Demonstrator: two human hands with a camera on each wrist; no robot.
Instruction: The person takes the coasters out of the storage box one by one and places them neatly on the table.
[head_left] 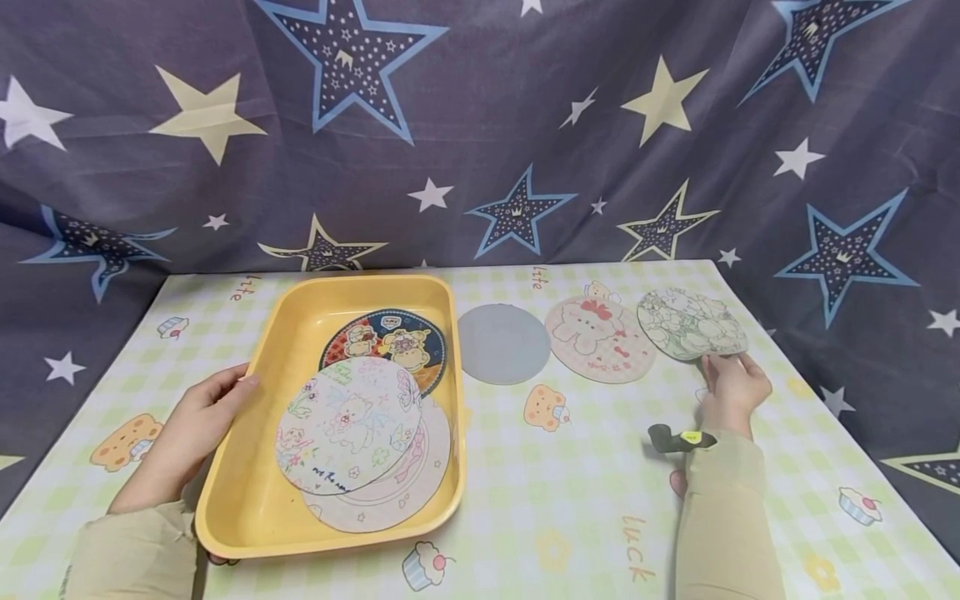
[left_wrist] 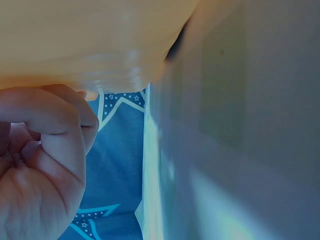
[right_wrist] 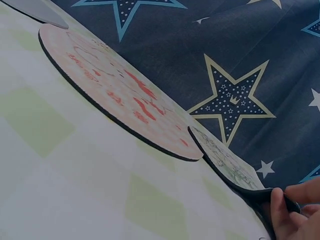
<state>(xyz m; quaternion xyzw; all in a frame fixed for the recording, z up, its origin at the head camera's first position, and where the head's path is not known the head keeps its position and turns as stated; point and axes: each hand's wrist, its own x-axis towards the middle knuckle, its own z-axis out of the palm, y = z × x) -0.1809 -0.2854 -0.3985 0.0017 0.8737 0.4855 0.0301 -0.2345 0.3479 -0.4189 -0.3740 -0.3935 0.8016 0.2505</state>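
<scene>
My left hand (head_left: pixel 206 417) grips the left rim of a yellow tray (head_left: pixel 247 467), its curled fingers against the tray's outer wall in the left wrist view. Inside the tray lie overlapping round mouse pads: a dark blue one (head_left: pixel 386 327) at the back, a white floral one (head_left: pixel 352 421) on top, and a pale pink one (head_left: pixel 420 492) under it. My right hand (head_left: pixel 733 387) pinches the near edge of a green-patterned round mouse pad (head_left: pixel 686 321). That edge bends upward between thumb and fingers, showing its black underside (right_wrist: pixel 250 192) in the right wrist view.
A plain grey disc (head_left: pixel 504 343) and a pink rabbit mouse pad (head_left: pixel 600 340) lie in a row between tray and right hand. Everything rests on a green-checked tablecloth (head_left: pixel 585 500). A dark star-patterned curtain (head_left: pixel 480 125) hangs behind the table.
</scene>
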